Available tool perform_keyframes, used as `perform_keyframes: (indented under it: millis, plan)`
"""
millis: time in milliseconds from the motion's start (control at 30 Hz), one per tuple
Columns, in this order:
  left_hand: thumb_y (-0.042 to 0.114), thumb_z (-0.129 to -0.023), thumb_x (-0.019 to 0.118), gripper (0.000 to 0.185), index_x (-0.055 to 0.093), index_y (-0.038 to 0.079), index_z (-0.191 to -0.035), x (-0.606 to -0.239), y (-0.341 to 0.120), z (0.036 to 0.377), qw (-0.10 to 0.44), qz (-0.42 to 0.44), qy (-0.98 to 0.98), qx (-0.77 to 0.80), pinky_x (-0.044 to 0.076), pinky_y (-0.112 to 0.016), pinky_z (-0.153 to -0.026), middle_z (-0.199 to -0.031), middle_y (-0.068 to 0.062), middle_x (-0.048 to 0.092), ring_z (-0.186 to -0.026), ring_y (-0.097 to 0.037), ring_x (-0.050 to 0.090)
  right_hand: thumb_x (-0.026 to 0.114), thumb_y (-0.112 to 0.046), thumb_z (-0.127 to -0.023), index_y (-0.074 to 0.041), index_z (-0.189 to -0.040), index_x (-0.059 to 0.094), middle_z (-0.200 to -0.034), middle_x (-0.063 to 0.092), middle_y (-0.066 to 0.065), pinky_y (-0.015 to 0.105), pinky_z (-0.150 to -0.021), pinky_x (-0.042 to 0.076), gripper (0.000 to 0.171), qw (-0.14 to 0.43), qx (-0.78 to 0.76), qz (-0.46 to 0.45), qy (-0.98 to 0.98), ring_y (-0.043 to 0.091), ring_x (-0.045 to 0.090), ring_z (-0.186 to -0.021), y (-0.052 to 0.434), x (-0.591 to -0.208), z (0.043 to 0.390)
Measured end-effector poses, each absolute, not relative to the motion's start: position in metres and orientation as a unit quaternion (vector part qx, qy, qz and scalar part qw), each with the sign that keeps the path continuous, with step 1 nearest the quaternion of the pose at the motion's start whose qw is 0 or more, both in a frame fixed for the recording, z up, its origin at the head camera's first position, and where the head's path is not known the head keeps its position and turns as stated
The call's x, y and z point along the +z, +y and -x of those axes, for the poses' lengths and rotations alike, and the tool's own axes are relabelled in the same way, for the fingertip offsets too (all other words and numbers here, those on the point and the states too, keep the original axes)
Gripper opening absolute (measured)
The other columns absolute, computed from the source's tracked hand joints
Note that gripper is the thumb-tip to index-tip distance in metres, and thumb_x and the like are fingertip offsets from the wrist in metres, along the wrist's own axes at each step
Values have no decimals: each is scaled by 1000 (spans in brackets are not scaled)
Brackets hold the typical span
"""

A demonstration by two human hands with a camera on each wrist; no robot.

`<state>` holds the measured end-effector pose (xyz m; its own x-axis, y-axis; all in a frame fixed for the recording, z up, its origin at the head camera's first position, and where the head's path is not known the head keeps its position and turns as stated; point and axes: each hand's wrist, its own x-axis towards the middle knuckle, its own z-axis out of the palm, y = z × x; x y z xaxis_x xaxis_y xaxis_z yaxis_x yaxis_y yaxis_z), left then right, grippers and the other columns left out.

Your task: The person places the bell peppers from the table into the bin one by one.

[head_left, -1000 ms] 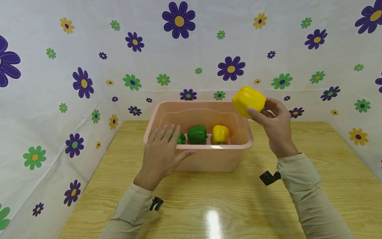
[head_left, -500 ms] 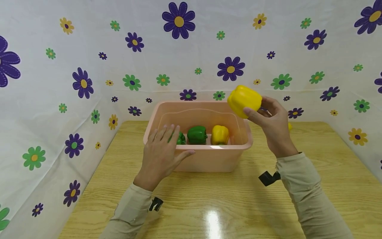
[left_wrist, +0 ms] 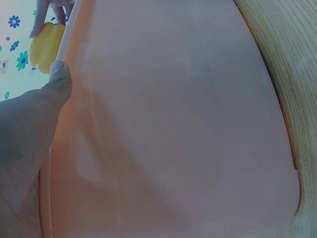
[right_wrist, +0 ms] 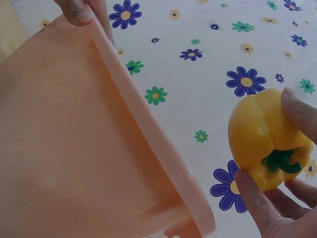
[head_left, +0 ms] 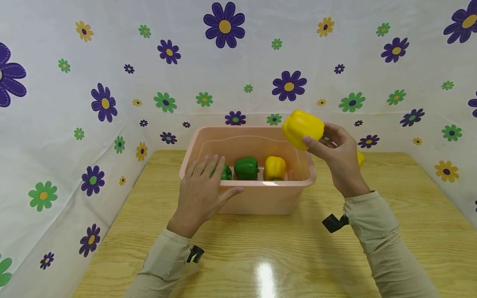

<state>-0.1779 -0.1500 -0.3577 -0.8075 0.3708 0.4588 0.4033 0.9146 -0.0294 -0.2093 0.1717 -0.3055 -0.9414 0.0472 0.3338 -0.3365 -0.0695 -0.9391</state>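
From the head view we hold the yellow pepper (head_left: 302, 129) in our right hand (head_left: 337, 155), fingertips curled round its lower side, just above the far right corner of the pink tub (head_left: 257, 198) — to do this well, we judge the pepper should come further in over the open tub and be lowered close to the bottom before the fingers let go, so it does not bounce onto the green pepper (head_left: 246, 167) or the smaller yellow pepper (head_left: 275, 167) lying inside. Our left hand (head_left: 201, 190) lies flat with fingers spread on the tub's near left rim, well apart from the held pepper, and should keep the tub steady. The left wrist view shows the thumb (left_wrist: 59, 79) pressed against the tub's outer wall (left_wrist: 173, 124), the pepper far off beyond the rim. The right wrist view shows the pepper (right_wrist: 265, 136) pinched stem toward the palm — beside the tub's rim (right_wrist: 148, 129), not yet over it
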Motion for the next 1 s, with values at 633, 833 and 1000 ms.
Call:
perform_keyframes:
  millis: [633,833,1000]
  plan:
    - [78,-92,45,95,46,4,-151,-357,-150,177,235,202,-950,-35,28,-56,-118,-151,-18,50,-142,-38,43,77,-15,-92,-3,-142,50,-137,53,16,26,-91,56,59,121,715,-112,-680,27,59,-117,171,-307,210]
    - [72,-90,57,92,46,4,-152,-355,-149,176,225,196,-954,-30,27,-56,-119,-152,-18,48,-143,-37,41,76,-14,-92,-3,-138,54,-131,57,16,29,-85,58,52,136,725,-112,-666,24,63,-113,171,-307,211]
    - [72,-89,57,93,46,4,-151,-356,-149,177,227,197,-953,-29,27,-56,-119,-152,-18,49,-143,-37,41,76,-14,-93,-4,-136,55,-128,60,14,28,-84,59,49,150,726,-115,-661,24,63,-113,173,-307,212]
